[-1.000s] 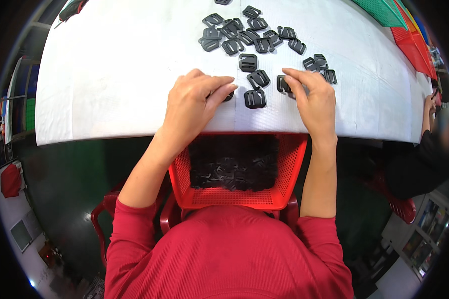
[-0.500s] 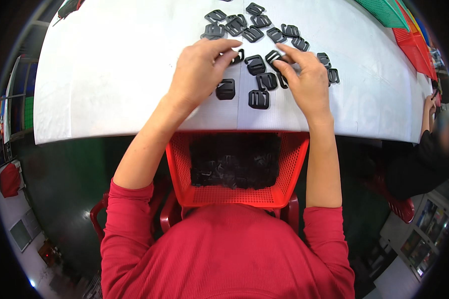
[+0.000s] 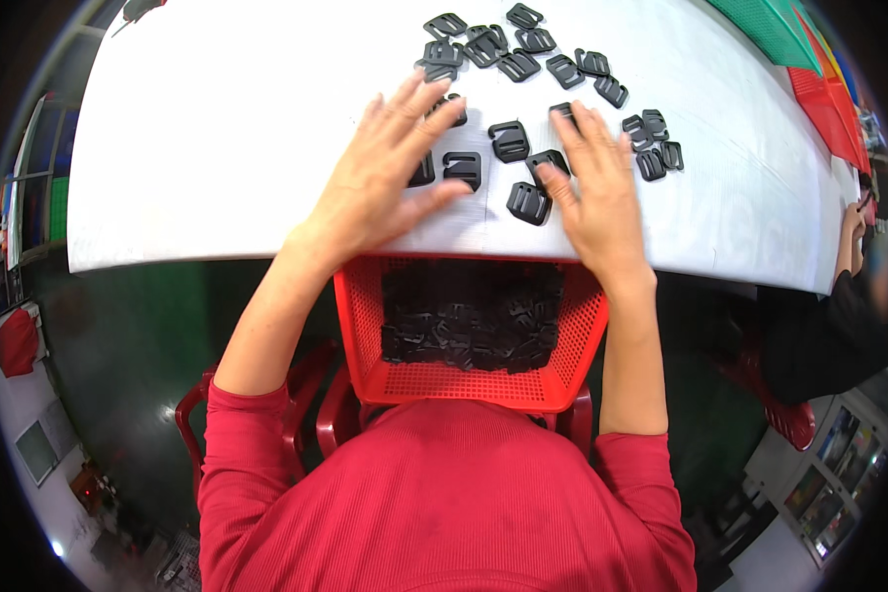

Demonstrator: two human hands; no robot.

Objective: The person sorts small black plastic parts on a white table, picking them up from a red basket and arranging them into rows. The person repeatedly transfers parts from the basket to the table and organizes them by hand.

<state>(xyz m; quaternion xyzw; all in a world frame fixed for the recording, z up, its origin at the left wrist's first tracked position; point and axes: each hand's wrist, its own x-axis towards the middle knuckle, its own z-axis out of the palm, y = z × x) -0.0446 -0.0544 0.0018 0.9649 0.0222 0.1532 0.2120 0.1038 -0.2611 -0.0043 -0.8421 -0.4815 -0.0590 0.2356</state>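
Left hand point(image 3: 390, 183) flat on white table point(image 3: 197, 168), fingers point(image 3: 419, 99) spread wide, palm over some black plastic buckles point(image 3: 510, 141). Right hand point(image 3: 592, 187) flat too, fingers apart, tips touching buckles. Both hands reached farther up table than half second ago, more open now. Few buckles pulled near table edge, right above red basket point(image 3: 572, 335) on lap. Basket already holds dark heap of same buckles. Bigger bunch up top of table, not touched. Looks like sweeping loose buckles toward basket. Other person's arm at far right.
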